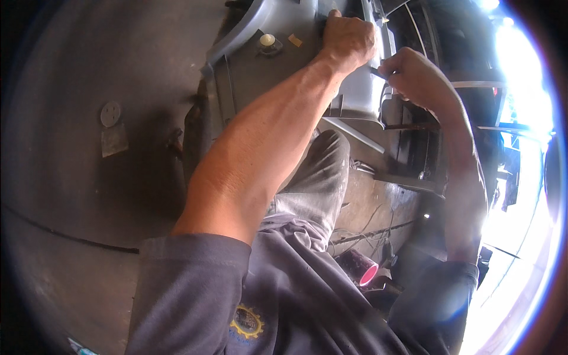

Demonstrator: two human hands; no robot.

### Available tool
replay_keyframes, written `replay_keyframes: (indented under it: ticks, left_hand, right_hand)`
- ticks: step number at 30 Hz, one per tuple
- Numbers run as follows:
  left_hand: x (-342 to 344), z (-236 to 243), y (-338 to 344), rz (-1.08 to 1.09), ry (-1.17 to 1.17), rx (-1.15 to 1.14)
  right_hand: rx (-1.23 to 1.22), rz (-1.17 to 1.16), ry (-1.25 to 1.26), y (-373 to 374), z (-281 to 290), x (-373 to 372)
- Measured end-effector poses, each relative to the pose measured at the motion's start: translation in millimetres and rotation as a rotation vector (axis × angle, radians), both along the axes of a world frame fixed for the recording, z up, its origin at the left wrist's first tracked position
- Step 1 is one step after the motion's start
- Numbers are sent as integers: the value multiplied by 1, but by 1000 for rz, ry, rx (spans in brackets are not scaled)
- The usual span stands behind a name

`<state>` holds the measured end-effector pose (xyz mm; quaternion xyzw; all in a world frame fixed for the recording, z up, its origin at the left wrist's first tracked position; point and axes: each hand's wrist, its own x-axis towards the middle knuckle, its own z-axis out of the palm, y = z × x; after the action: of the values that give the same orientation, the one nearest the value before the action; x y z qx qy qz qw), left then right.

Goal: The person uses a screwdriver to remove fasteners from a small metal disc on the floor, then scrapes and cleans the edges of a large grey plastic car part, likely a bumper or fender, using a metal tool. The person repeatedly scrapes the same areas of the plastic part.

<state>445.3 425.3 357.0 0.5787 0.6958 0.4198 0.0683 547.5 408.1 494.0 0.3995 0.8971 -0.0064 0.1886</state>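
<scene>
A large moulded grey plastic panel (296, 65) lies in front of me at the top of the view. On it are a white round knob (267, 40) and a small tan piece (295, 40). My left hand (350, 40) is closed at the panel's right part, its fingers curled toward the edge and partly hidden. Just right of that edge, my right hand (411, 76) is closed in a pinch. A thin dark piece (377, 72) sticks out of its fingers toward the panel; its kind does not show.
A dark cylinder with a pink-red end (368, 274) and loose cables (370, 235) lie low on the right. A grey bar (355, 135) slants below the panel. Dark metal framework (408, 180) stands on the right; a dark surface with a round plate (110, 113) fills the left.
</scene>
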Motion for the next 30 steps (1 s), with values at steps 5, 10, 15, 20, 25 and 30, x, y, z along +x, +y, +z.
replay_keyframes:
  ticks: [5, 10, 15, 20, 25, 30]
  left_hand:
    - [-2, 3, -4, -32, 35, -45]
    - [3, -1, 0, -6, 22, -16]
    - [-1, 1, -5, -53, 14, -54]
    - [-5, 7, -8, -19, 28, -37]
    - [-1, 5, -4, -55, 56, -24]
    - [-6, -11, 1, -41, -23, 62]
  right_hand:
    - [305, -91, 214, -35, -52, 54]
    - [174, 94, 183, -6, -34, 45]
    - [-148, -97, -114, 17, -5, -12]
    - [247, 10, 93, -30, -32, 33]
    - [200, 46, 189, -11, -27, 32]
    - [-166, -233, -104, 32, -14, -19]
